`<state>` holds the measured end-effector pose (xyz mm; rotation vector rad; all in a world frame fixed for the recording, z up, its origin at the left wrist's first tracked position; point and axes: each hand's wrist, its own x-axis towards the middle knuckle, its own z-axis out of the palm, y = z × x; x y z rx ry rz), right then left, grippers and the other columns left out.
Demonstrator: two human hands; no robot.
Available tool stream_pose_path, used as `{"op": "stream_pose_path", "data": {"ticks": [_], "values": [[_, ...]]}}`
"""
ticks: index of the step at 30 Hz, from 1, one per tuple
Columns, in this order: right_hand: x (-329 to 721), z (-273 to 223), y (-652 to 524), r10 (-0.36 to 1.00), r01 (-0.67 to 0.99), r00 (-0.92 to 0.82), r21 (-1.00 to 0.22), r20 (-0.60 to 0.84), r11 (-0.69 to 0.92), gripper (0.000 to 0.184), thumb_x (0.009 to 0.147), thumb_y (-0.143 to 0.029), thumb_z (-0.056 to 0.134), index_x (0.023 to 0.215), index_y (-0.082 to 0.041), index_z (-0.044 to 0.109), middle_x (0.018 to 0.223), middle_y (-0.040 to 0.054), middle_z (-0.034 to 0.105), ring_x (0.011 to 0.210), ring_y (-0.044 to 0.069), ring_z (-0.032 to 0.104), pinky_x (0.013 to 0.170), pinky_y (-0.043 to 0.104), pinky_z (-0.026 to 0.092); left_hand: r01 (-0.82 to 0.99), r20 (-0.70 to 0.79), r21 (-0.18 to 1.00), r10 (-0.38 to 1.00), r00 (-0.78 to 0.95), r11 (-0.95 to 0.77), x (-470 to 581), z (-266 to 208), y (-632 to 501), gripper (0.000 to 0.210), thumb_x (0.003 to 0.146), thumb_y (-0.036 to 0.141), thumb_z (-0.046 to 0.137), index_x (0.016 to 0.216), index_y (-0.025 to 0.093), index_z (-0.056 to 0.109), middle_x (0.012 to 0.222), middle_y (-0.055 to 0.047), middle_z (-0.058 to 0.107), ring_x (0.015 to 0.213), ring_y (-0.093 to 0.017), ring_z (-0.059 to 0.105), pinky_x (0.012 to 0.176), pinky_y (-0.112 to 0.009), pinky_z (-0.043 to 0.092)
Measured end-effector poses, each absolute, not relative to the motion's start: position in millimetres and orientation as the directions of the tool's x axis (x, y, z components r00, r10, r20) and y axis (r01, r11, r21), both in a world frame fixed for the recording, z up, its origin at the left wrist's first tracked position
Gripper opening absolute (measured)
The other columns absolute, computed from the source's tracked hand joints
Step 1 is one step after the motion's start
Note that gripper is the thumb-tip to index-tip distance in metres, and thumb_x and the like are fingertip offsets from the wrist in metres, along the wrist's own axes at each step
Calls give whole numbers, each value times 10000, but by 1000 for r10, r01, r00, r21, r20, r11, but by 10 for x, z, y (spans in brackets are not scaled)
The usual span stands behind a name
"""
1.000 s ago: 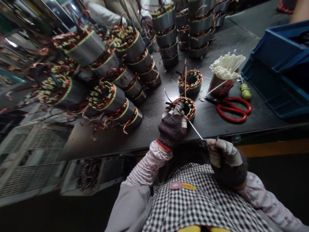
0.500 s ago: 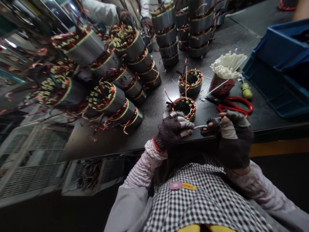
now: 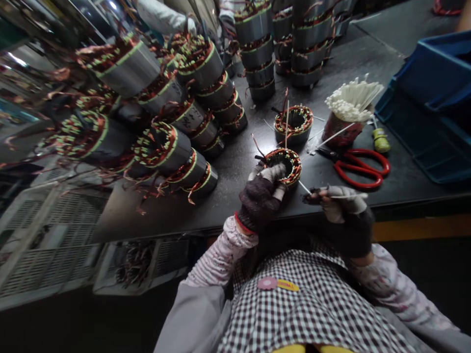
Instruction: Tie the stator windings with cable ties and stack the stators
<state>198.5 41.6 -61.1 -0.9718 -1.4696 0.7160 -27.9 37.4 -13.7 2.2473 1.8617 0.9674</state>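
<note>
A motor stator [image 3: 293,165] with copper windings lies on the dark table right in front of me. My left hand [image 3: 262,193], in a dark glove with worn pale fingers, grips its near left rim, fingers reaching over into the bore. My right hand [image 3: 346,211], gloved likewise, is closed on a thin white cord [image 3: 304,188] that runs from the stator's near right edge to my fingertips. Part of the cord also shows across the top of that hand. Behind stands a second stator [image 3: 301,131], with a white strand sticking upright before it.
Red-handled scissors [image 3: 380,171] lie beside a tin [image 3: 340,133] full of white cords [image 3: 353,100] and a yellow-green-handled tool [image 3: 381,141]. Blue bins [image 3: 408,113] stand at right, stacked stators [image 3: 200,73] at left and back. A co-worker's sleeve [image 3: 162,17] shows behind them.
My left hand has moved its fingers up over the stator's rim into the bore. My right hand has shifted slightly left and down, uncovering the scissors; the cord now slants from the stator's right side.
</note>
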Motion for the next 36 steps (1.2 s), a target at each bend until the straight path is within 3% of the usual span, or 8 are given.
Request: {"op": "stream_pose_path", "data": {"ticks": [3,7,15,22,27,29,33,36], "values": [[1987,-632,375,709,279,-89,-666,700,692,89,1067,-272,772,1119,-302,838,995,47,877,925,259,869,930,462,744,896,429,355,898,95,-265,-259,-82,407,347,1136,319,663,1431,190,793,1338,-129,888,1309,-318,832,1314,-552,576],[1881,-590,467,626,286,-206,-566,752,773,248,1100,-145,708,1268,-303,799,1098,37,900,983,241,878,951,432,755,915,385,336,919,83,-223,-247,-18,431,340,1121,281,682,1432,216,805,1362,-120,886,1301,-313,831,1230,-503,637],[1751,-685,716,700,125,-276,-698,659,706,301,1117,-199,678,1305,-336,869,1247,62,889,1118,268,856,975,452,734,942,256,308,965,53,-133,-228,48,474,490,1090,278,710,1576,224,745,1530,-120,832,1494,-368,741,1355,-561,561],[1759,-568,751,775,148,-235,-766,587,626,173,1111,-266,725,1164,-296,887,1237,100,884,1163,283,829,1024,487,708,662,245,738,966,-76,-135,-228,-71,474,384,1075,232,737,1455,213,790,1365,-102,896,1328,-308,840,1262,-497,653],[1746,-566,887,728,187,-294,-709,620,680,154,1107,-265,726,1118,-271,880,1123,94,887,1077,262,825,972,451,708,830,365,552,918,-157,-77,-88,-96,429,443,1067,305,752,1474,133,791,1450,-228,848,1468,-440,762,1352,-624,579],[1746,-602,910,692,228,-296,-654,659,721,182,1103,-250,709,1114,-280,888,1131,97,886,1090,267,817,959,456,703,854,359,516,921,-150,-62,-81,-48,449,423,1056,295,757,1451,152,811,1487,-214,837,1466,-448,762,1323,-635,606],[1781,-630,892,749,185,-294,-733,594,655,170,1102,-290,724,1129,-313,890,1165,73,881,1127,273,815,974,472,706,693,345,700,931,-119,-170,-111,-18,503,333,1038,192,740,1322,310,866,1318,-82,913,1304,-354,850,1208,-584,700],[1796,-587,903,832,81,-295,-856,469,511,163,1119,-380,733,1133,-314,881,1120,61,875,1055,265,817,929,457,711,616,357,760,925,-131,-207,-73,-90,502,267,1040,191,753,1239,325,871,1217,-55,928,1210,-330,880,1227,-591,688]]}}
